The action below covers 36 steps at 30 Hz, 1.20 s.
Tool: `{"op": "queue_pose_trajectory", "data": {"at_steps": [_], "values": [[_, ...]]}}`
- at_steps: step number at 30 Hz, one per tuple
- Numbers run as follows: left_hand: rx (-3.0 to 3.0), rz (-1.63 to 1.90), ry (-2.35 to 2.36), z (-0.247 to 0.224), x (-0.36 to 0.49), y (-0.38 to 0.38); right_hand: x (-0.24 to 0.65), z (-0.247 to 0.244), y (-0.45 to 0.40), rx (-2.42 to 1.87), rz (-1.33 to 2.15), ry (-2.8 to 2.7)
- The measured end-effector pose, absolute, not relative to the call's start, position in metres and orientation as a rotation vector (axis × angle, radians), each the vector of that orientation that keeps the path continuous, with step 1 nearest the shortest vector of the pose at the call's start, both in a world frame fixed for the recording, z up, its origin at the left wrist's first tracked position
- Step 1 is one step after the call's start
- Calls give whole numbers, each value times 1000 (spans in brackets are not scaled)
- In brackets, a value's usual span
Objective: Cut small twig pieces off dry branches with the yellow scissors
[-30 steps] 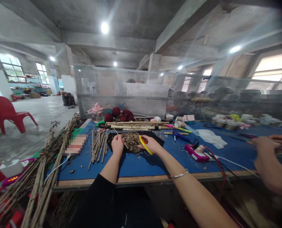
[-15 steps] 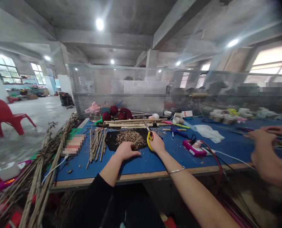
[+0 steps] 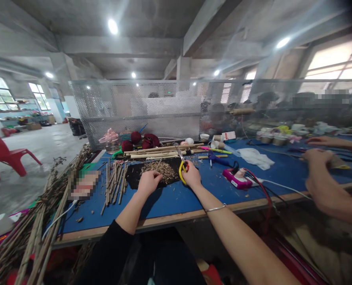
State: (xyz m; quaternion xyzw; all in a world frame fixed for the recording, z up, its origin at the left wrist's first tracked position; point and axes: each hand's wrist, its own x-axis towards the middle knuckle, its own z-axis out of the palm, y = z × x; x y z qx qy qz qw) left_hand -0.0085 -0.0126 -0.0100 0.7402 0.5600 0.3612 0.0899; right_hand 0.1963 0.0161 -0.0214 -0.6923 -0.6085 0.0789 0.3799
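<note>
Right hand [image 3: 193, 174] wrapped round yellow-handled scissors [image 3: 182, 170], just right of the clippings [image 3: 167, 171]. Left hand [image 3: 149, 183] half-curled over their near-left edge; can't tell if it holds anything. Clippings on black cloth [image 3: 132, 177], tabletop [image 3: 176, 202].

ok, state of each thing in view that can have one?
Dried bits: loose, heaped
Black sheet: spread beneath the bits
Left grip: fingers curled at the heap, hold unclear
Right grip: closed on the scissors
Scissors: tips pointing away; blades open or shut unclear
Short sticks: loose, roughly side by side
Purple power strip: plug inserted
White plastic: crumpled
Ceiling lights: lit
</note>
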Motion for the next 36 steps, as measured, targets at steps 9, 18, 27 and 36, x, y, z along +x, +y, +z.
{"op": "queue_pose_trajectory", "data": {"at_steps": [9, 18, 27, 36], "values": [[2142, 993, 2049, 12, -32, 26, 197, -27, 17, -1707, 187, -1590], [1711, 1636, 1869, -3, -32, 16, 197, -33, 24, -1698, 181, -1385], [940, 1590, 978, -2, -10, 9, 195, -18, 25, -1611, 205, -1369], [772, 1395, 570, -9, -17, -1, 134, -4, 39, -1333, 321, -1449]]}}
